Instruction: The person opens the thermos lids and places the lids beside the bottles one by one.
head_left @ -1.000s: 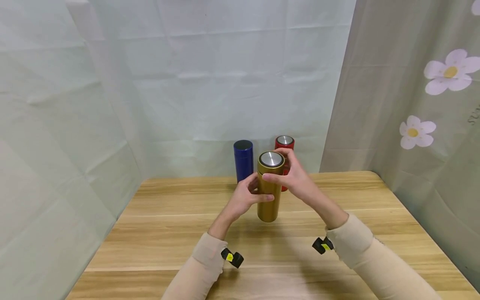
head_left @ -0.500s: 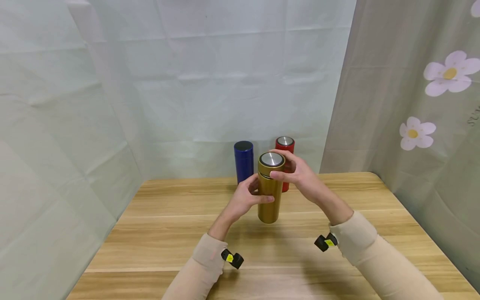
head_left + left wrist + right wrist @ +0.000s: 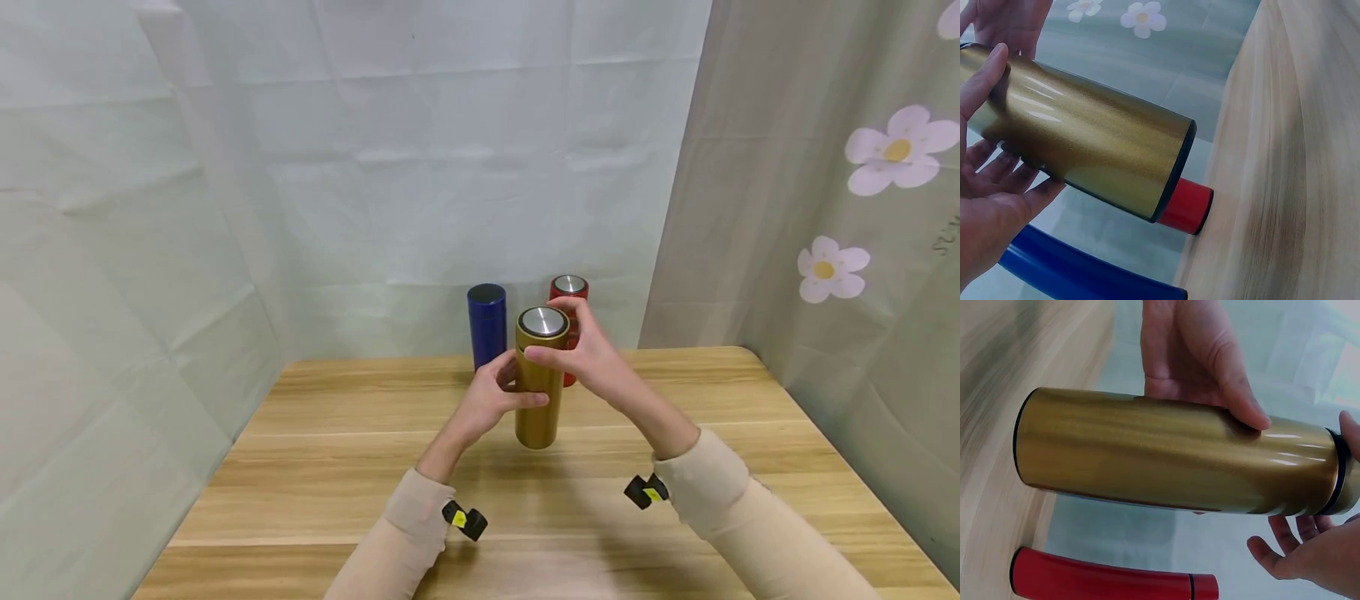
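A gold thermos with a silver-topped lid is held upright above the table, its base apart from the wood in the left wrist view. My left hand grips its body around the middle, thumb across the front. Higher up, my right hand holds the lid, its thumb near the seam and its fingers behind. Behind the gold one stand a blue thermos, with a dark top, and a red thermos, partly covered by my right hand. In the right wrist view, a dark ring shows between lid and body.
The wooden table has its back edge close to a pale cloth backdrop. A grey curtain with flower prints hangs at the right. Black wrist cameras sit at both sleeves.
My right hand turned on the lid, its thumb shifting right half a second ago and back left now. The left hand and the gold thermos have stayed nearly in place.
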`<move>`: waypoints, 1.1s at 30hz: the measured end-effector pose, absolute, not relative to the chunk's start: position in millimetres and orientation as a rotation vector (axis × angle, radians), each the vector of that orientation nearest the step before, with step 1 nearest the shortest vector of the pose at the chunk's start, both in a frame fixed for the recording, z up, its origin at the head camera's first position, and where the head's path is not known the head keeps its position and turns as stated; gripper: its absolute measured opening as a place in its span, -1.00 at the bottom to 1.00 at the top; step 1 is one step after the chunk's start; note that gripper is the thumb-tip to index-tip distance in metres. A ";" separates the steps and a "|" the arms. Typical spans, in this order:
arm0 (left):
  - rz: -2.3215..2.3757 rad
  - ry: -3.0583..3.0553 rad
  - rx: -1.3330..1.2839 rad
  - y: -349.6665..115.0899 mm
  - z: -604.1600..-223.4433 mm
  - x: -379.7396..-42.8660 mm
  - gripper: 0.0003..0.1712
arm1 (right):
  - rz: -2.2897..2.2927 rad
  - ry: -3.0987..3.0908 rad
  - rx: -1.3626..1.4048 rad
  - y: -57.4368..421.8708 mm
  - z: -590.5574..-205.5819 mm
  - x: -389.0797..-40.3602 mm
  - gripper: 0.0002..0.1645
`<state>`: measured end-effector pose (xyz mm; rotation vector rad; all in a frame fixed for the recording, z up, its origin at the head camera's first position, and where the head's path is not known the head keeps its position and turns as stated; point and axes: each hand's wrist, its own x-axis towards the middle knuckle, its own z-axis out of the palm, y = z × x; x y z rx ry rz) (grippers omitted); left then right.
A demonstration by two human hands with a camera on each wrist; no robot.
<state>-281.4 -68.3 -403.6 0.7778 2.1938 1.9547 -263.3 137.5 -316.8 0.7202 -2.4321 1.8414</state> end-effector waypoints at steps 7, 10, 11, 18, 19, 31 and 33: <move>1.948 2.189 0.799 -67.5 -404.3 -282.6 -0.19 | 1.938 -2.433 0.788 145.0 -313.4 -266.0 -0.12; 1.939 2.191 0.798 -68.0 -403.3 -282.9 -0.17 | 1.976 -2.432 0.835 147.5 -312.1 -267.2 -0.15; 1.935 2.192 0.796 -68.1 -403.1 -282.8 -0.17 | 1.975 -2.437 0.837 148.2 -312.1 -267.4 -0.16; 1.938 2.197 0.793 -68.3 -402.5 -282.4 -0.19 | 1.971 -2.454 0.834 147.7 -313.6 -266.9 -0.10; 1.938 2.198 0.792 -68.2 -402.7 -282.7 -0.19 | 1.949 -2.462 0.817 146.9 -314.4 -266.5 -0.07; 1.936 2.183 0.803 -65.9 -402.8 -282.6 -0.19 | 1.890 -2.466 0.751 149.6 -316.9 -267.3 -0.13; 1.935 2.174 0.804 -65.6 -402.2 -282.4 -0.19 | 1.915 -2.472 0.771 152.1 -315.4 -268.3 -0.15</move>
